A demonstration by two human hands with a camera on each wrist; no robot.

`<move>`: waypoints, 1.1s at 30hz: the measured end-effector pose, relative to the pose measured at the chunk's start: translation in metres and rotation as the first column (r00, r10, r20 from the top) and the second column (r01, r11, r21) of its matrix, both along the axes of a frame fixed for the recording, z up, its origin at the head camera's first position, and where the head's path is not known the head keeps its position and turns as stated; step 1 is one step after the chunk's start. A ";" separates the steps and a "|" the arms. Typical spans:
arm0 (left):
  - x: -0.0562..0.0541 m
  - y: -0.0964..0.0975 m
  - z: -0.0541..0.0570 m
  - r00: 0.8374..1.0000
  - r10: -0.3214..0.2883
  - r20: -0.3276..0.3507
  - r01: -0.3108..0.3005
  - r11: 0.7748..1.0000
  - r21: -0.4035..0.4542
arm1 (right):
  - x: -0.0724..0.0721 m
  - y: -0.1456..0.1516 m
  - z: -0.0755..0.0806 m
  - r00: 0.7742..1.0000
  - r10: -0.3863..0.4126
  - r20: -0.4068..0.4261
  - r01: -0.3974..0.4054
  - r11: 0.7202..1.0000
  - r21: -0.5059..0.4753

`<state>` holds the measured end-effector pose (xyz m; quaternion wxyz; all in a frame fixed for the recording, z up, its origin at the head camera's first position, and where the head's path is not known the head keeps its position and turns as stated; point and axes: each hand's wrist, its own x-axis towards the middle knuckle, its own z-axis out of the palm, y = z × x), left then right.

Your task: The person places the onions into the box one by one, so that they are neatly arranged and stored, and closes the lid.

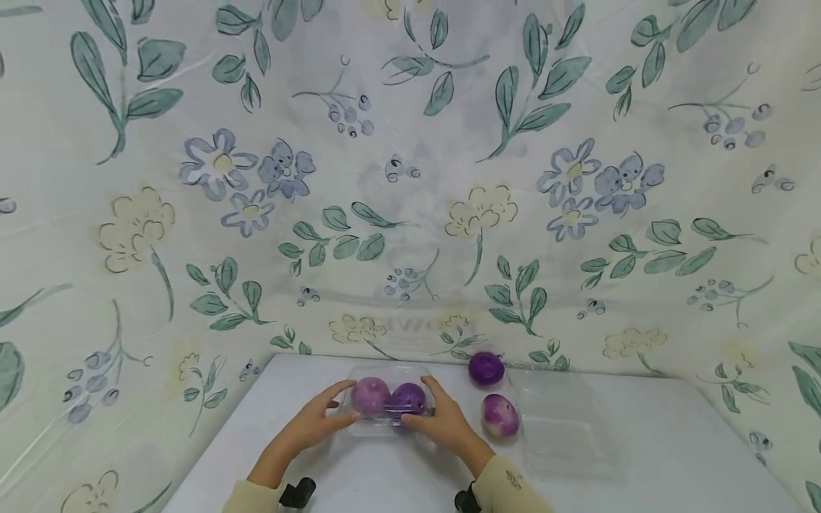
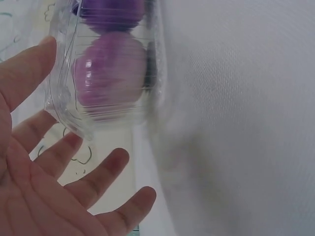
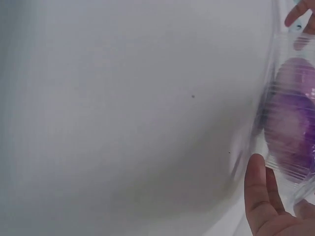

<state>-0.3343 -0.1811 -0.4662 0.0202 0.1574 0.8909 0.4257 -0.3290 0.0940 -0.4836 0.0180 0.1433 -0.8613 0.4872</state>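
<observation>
In the head view, a clear rectangular plastic box (image 1: 372,429) is running its long axis left to right, its short ends facing the left hand (image 1: 318,419) and right hand (image 1: 447,419); a mauve rounded item (image 1: 370,397) and a deep-purple one (image 1: 410,394) are sitting inside. In the left wrist view, the left hand is spreading loosely, thumb and index finger meeting the box's end. In the right wrist view, the right hand is gripping the opposite end, thumb and fingers bracketing it.
</observation>
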 end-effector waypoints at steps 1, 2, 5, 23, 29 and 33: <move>-0.001 0.000 0.000 1.000 -0.006 -0.004 0.006 1.000 0.002 | -0.001 0.000 0.000 1.000 0.003 0.005 -0.003 1.000 -0.002; -0.003 -0.001 0.000 1.000 -0.010 -0.010 0.010 1.000 0.005 | -0.002 0.001 0.001 1.000 0.006 0.010 -0.006 1.000 -0.006; -0.007 -0.003 0.001 0.999 -0.026 -0.024 0.026 1.000 0.007 | -0.006 0.001 0.002 1.000 0.010 0.017 -0.010 1.000 -0.014; -0.011 -0.012 0.019 0.999 -0.010 -0.035 0.006 0.993 -0.116 | -0.004 0.000 0.017 0.996 0.013 -0.091 0.008 0.975 0.224; 0.000 -0.022 0.023 0.992 0.013 -0.125 -0.046 0.964 -0.261 | 0.005 0.014 0.022 0.985 0.023 -0.173 0.059 0.891 0.451; 0.000 -0.026 0.023 0.971 0.048 -0.235 -0.135 0.918 -0.372 | 0.011 0.026 0.030 0.960 0.089 -0.265 0.072 0.837 0.543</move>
